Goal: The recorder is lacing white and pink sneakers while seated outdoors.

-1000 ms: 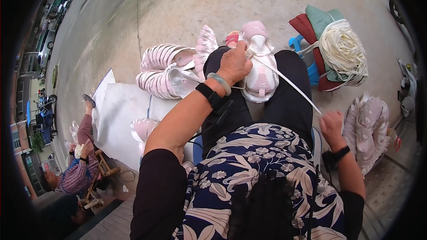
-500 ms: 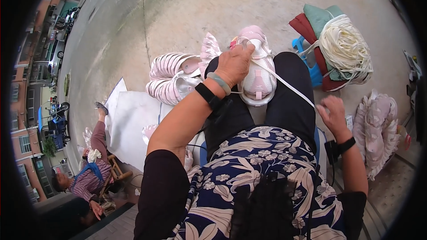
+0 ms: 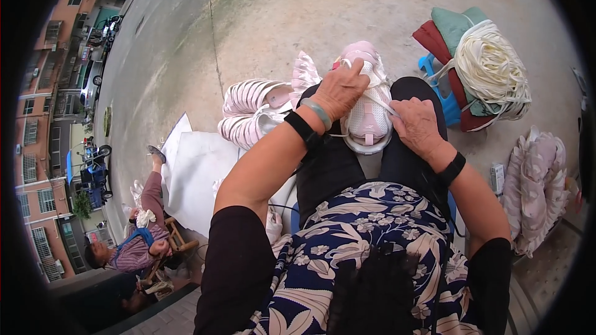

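Observation:
Between my knees rests a pale pink and white sneaker (image 3: pixel 368 121), its toe pointing away from me. A flat white shoelace (image 3: pixel 377 95) runs across its upper. My left hand (image 3: pixel 340 92) bends over the left side of the shoe, fingers pinched on the shoelace close to the lacing holes. On the shoe's right side, my right hand (image 3: pixel 422 125) grips the same lace between thumb and forefinger. The sole's underside is hidden.
More pink and white shoe parts (image 3: pixel 251 108) lie left of my knees on a white sheet (image 3: pixel 202 170). At right, a bundle of cream laces (image 3: pixel 492 65) tops a blue stool (image 3: pixel 442 90), with stacked pink shoe parts (image 3: pixel 537 189) nearer. Another person (image 3: pixel 146 239) sits at far left.
My right hand has come in from the right to the shoe and now grips the lace near it. The left hand stays at the lacing holes. The whole view has shifted slightly.

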`<action>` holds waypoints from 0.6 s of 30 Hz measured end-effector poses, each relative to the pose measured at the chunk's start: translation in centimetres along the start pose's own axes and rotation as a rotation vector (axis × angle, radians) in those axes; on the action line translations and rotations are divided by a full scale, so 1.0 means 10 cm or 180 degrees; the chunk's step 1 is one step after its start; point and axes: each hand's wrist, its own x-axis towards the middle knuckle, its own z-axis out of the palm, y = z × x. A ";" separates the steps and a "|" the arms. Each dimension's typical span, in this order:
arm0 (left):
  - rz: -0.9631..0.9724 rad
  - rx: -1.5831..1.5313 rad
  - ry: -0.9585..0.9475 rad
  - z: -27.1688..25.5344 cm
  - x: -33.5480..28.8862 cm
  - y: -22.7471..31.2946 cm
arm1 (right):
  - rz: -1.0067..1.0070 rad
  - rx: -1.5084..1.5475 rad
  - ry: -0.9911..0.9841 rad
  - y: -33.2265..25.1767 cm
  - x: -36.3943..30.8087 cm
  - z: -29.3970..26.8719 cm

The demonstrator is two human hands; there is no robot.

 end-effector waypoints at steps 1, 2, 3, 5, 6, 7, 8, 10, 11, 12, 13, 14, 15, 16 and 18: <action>-0.0093 -0.0093 0.0020 0.01 -0.02 -0.01 | 0.0064 0.0014 -0.0058 -0.01 -0.01 0.00; -0.0186 -0.0185 0.0040 0.02 -0.05 -0.01 | 0.0128 0.0028 -0.0117 -0.01 -0.01 -0.01; -0.0180 -0.0182 0.0034 0.02 -0.07 -0.01 | 0.0133 0.0033 -0.0111 0.00 -0.01 0.00; -0.0401 -0.0099 -0.0066 0.03 -0.12 -0.01 | 0.0381 0.0624 0.0106 0.03 -0.01 0.04; -0.0397 -0.0094 -0.0074 0.01 -0.12 -0.01 | 0.0385 0.0631 0.0112 0.04 0.01 0.03; -0.0515 -0.0060 0.0049 -0.01 -0.12 -0.01 | 0.0598 0.0986 0.0073 0.05 0.04 0.02; -0.0632 -0.0027 0.0172 -0.03 -0.12 0.00 | 0.0812 0.1340 0.0034 0.05 0.05 0.01; -0.0945 -0.0142 0.0456 0.00 -0.12 -0.01 | 0.1070 0.1770 0.0040 0.04 0.07 0.00; -0.1256 -0.0273 0.0743 0.02 -0.11 0.00 | 0.1337 0.2191 0.0040 0.04 0.07 -0.02; -0.1262 -0.0266 0.0744 0.04 -0.11 0.00 | 0.1328 0.2195 0.0037 0.03 0.05 -0.04; -0.1548 -0.0641 0.1067 0.06 -0.10 0.00 | 0.1324 0.2071 0.0091 0.00 0.01 -0.08; -0.1828 -0.1025 0.1389 0.10 -0.09 0.02 | 0.1322 0.1942 0.0145 -0.03 -0.05 -0.14; -0.1833 -0.1040 0.1390 0.12 -0.08 0.05 | 0.1329 0.1932 0.0136 -0.05 -0.14 -0.21; -0.2058 -0.1261 0.1413 0.14 -0.09 0.08 | 0.1267 0.2057 0.0070 -0.09 -0.24 -0.28; -0.2308 -0.1477 0.1448 0.17 -0.15 0.11 | 0.1364 0.2234 -0.0152 -0.13 -0.46 -0.50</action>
